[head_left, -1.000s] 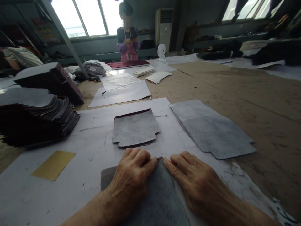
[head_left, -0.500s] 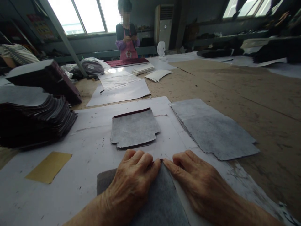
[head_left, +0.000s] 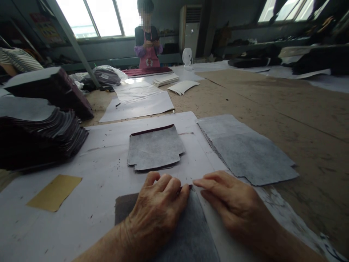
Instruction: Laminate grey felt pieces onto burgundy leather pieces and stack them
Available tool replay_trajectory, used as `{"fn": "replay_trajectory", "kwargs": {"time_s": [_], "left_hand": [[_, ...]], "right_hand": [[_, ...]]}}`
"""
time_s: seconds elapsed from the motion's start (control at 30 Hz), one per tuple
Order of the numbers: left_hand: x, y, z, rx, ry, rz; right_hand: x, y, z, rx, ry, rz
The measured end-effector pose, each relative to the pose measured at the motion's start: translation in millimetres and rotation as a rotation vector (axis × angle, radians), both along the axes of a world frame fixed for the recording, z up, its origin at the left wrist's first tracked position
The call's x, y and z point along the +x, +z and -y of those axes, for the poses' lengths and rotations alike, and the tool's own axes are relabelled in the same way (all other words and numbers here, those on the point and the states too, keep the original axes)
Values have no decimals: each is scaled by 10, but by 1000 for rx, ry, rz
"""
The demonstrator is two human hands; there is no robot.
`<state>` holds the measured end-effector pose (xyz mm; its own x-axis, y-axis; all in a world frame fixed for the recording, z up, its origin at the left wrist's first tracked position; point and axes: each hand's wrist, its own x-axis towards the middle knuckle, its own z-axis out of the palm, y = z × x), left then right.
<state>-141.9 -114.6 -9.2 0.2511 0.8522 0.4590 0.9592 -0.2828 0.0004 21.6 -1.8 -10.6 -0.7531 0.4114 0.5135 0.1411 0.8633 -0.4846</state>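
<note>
A grey-backed fabric piece point(head_left: 195, 233) lies in front of me, with a narrow dark red folded strip at its far edge. My left hand point(head_left: 160, 203) rests on it with bent fingers, the thumb and fingers closed on that folded edge. Just right of the piece's far corner, my right hand point(head_left: 229, 200) holds nothing, its fingers stretched out and the thumb a little apart. Beyond my hands lies a smaller-looking grey fabric piece point(head_left: 155, 147) with a dark red folded edge. Further right is a flat stack of grey fabric pieces point(head_left: 245, 149).
White paper point(head_left: 103, 189) covers the near table, with a tan card point(head_left: 55, 193) at left. Tall stacks of dark fabric point(head_left: 40, 134) stand at the left side. Past the white sheets point(head_left: 141, 105), a small white fan point(head_left: 187, 58) and a person in a pink apron point(head_left: 148, 54) are at the far side.
My right hand has come off the fabric's corner and shifted slightly right, its fingers straightening. My left hand has slid a little right along the folded edge.
</note>
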Motion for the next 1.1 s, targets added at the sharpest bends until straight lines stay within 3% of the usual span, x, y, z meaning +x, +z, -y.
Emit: {"fn": "replay_trajectory", "kwargs": {"time_s": [0.1, 0.2, 0.53, 0.73, 1.0, 1.1], "left_hand": [[18, 16, -4, 7, 3, 9], [9, 30, 7, 43, 3, 14], [-367, 27, 304, 33, -90, 65], [-371, 4, 306, 32, -67, -23], [-377, 10, 274, 9, -67, 6], [-383, -7, 270, 9, -62, -1]], "right_hand": [[-17, -28, 86, 264, 97, 28], [-35, -34, 127, 391, 111, 84], [-19, -44, 101, 490, 124, 83], [-67, 2, 137, 537, 177, 89], [-32, 44, -26, 265, 227, 107], [29, 46, -185, 37, 102, 143]]}}
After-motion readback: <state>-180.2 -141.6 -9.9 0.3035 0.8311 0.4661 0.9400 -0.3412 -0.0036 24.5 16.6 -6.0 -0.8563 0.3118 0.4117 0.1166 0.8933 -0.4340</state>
